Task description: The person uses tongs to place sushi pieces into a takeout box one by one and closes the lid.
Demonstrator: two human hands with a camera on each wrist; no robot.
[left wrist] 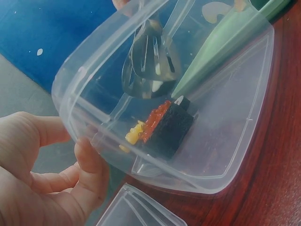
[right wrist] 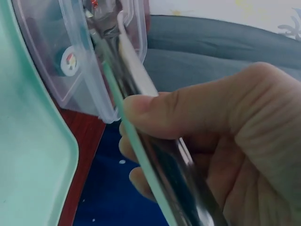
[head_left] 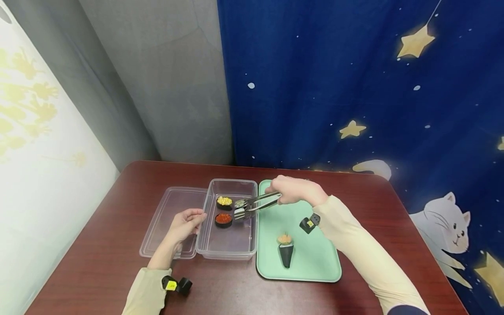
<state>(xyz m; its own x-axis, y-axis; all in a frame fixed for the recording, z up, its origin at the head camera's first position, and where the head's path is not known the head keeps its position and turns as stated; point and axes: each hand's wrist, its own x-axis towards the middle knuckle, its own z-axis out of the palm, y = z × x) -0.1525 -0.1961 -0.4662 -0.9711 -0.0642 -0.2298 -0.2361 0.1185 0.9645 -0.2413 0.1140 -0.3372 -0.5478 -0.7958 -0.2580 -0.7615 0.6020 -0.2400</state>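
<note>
My left hand [head_left: 188, 225] pinches the left rim of a clear plastic container [head_left: 226, 251]. In my right hand [head_left: 293, 190] is a pair of metal tongs [head_left: 264, 202], gripped by the handles, with slotted ends reaching down inside the container. Left of the tongs' ends, a corn-topped sushi [head_left: 225, 201] sits in the container behind a sushi with red roe [head_left: 223, 219]. Through the container wall in the right wrist view shows a round sushi roll [right wrist: 70, 63] with a white rice face. The tongs' ends partly cover it in the head view; I cannot tell whether they squeeze it.
On the right, against the container, lies a green tray [head_left: 311, 267] bearing a cone-shaped hand roll [head_left: 286, 254]. A clear lid [head_left: 165, 218] lies flat on the left, partly under the left hand. Beyond the far edge of the brown table [head_left: 220, 288] hangs a blue curtain [head_left: 299, 96].
</note>
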